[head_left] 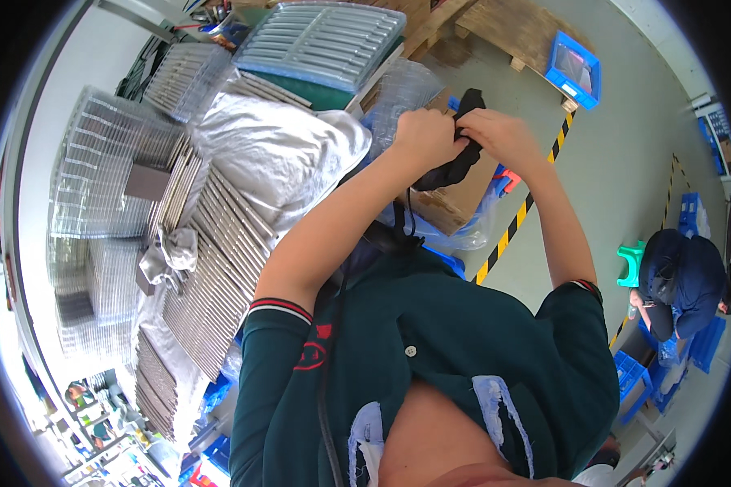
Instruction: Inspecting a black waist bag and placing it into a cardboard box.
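A piece of black fabric point(452, 174), bunched and hanging in folds, is held up between my two hands; its exact kind cannot be made out. My left hand point(425, 138) is closed on it with curled fingers. Facing it, my right hand point(499, 136) pinches the same fabric near its upper part. Part of the fabric is hidden behind the fingers. Below it stands an open cardboard box point(455, 203) with clear plastic around it. A thin black cord point(412, 213) hangs near the fabric.
Left of me, a table carries a silver cloth point(276, 146), rows of thin metal rods point(219, 268) and clear plastic trays point(317, 45). A blue crate point(575, 70) rests on a wooden pallet point(512, 28). Yellow-black tape point(508, 239) marks the floor. Another person point(682, 280) crouches at right near a green stool point(630, 264).
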{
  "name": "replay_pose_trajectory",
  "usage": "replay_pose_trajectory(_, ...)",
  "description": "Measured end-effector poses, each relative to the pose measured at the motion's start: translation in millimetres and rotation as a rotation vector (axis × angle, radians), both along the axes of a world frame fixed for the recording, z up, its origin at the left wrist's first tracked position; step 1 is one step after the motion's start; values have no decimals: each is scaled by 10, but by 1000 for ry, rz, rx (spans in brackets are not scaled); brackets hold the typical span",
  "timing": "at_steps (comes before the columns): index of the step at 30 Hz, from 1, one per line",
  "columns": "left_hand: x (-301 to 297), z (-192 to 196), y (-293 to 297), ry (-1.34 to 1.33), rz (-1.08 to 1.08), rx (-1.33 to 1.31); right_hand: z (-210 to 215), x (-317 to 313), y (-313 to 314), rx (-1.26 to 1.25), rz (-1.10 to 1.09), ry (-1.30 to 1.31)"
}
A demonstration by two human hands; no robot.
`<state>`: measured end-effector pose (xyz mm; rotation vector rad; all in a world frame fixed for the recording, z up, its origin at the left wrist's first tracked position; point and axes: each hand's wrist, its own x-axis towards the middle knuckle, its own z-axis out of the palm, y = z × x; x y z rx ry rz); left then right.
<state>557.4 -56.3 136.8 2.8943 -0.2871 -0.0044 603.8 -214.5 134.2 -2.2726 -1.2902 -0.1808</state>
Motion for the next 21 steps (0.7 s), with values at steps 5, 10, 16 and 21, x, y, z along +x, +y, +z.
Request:
replay_pose_trajectory(5, 66, -200, 125, -35, -91, -2, -97, 77, 39, -15, 7, 26)
replay_pose_trajectory(10, -49, -195, 294, -103, -70, -49, -601, 328, -162, 512, -342, 537)
replay_pose_trajectory(16, -149, -96, 347, -165, -58, -82, -1905, 331, -278, -106, -71, 376)
replay_pose_trajectory(21, -169, -89, 366, -62, -26, -99, -1802, 173, 21, -452, -19, 221)
